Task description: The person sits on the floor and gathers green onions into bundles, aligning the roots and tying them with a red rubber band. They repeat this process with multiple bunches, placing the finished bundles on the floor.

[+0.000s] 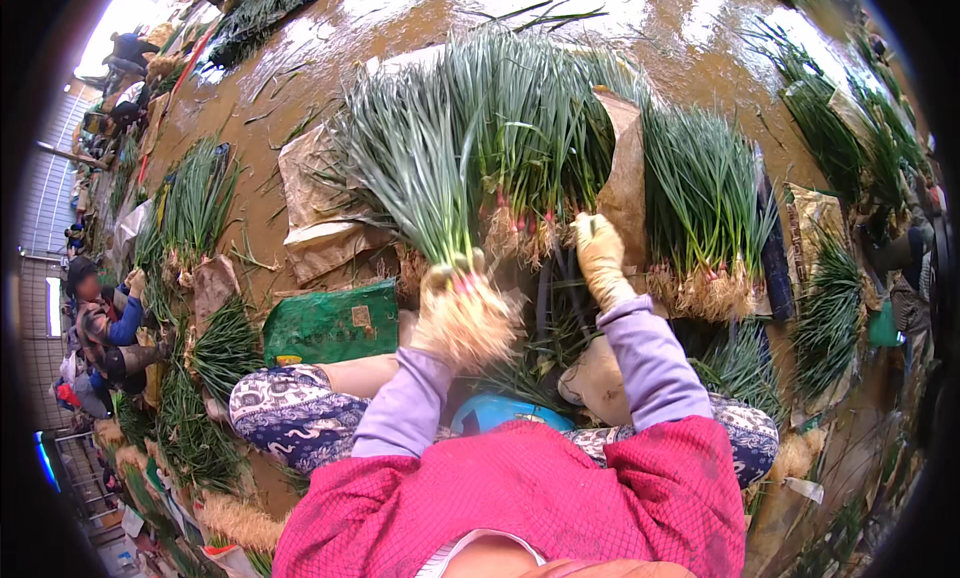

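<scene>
A bunch of green onions (420,158) with reddish stems and pale, stringy roots is gripped by its stems in my gloved left hand (435,300). Its leaves point away from me and the roots hang toward my lap. My right hand (600,255), in a pale glove, has its fingers curled in at the root ends of a larger pile of green onions (532,120); whether a stem is between them is hidden. Just beyond that hand a brown sack piece (624,173) stands between this pile and another row of green onions (705,195) on the right.
A green printed sack (334,323) lies beside my left knee, with a tan sack (319,195) beyond it. Something blue and rounded (506,414) is between my legs. Wet brown floor (247,120) stretches ahead. A seated person (109,319) is at far left, among more onion bundles (195,203).
</scene>
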`<state>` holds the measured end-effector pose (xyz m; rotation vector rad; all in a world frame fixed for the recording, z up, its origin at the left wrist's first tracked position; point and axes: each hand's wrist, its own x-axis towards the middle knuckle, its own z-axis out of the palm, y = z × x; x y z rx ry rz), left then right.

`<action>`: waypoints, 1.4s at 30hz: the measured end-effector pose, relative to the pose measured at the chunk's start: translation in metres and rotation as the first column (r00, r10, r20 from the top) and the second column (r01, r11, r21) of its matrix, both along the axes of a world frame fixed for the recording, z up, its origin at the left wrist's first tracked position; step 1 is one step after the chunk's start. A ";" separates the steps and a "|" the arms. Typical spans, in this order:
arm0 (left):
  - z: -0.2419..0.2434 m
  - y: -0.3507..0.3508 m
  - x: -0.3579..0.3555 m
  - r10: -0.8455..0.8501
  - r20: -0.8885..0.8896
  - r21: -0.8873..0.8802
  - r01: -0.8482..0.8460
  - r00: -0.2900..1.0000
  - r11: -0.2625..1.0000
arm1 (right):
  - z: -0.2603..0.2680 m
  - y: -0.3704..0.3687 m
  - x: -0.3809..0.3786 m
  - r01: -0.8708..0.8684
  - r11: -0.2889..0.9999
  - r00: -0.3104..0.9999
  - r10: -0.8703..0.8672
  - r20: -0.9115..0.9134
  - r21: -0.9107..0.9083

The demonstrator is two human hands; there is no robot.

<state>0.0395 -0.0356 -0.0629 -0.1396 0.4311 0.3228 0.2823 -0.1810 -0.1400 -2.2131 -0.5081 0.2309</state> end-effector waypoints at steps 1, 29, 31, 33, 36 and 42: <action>-0.009 -0.003 0.000 -0.013 -0.169 0.082 0.027 0.986 0.996 | -0.001 0.008 -0.007 -0.059 0.998 0.998 0.059 -0.006 -0.004; -0.008 0.035 0.002 -0.046 0.254 0.077 0.027 0.966 0.997 | 0.075 0.020 -0.028 -0.298 0.929 0.942 0.323 -0.087 0.219; -0.008 0.038 0.002 -0.027 0.129 0.165 0.005 0.991 0.986 | 0.090 -0.013 -0.038 -0.437 0.787 0.894 0.432 -0.116 -0.435; -0.011 0.038 0.004 0.003 -0.182 0.223 0.039 0.983 0.974 | 0.097 -0.026 -0.039 -0.669 0.082 0.619 0.613 -0.492 -0.739; -0.017 0.034 0.006 -0.083 -0.212 0.284 0.143 0.974 0.948 | 0.089 0.007 -0.034 -0.502 0.776 0.812 0.575 0.102 -0.381; -0.020 0.040 0.001 -0.092 -0.005 0.230 0.091 0.996 0.969 | 0.061 0.119 -0.017 -0.407 0.852 0.843 0.489 0.223 -0.331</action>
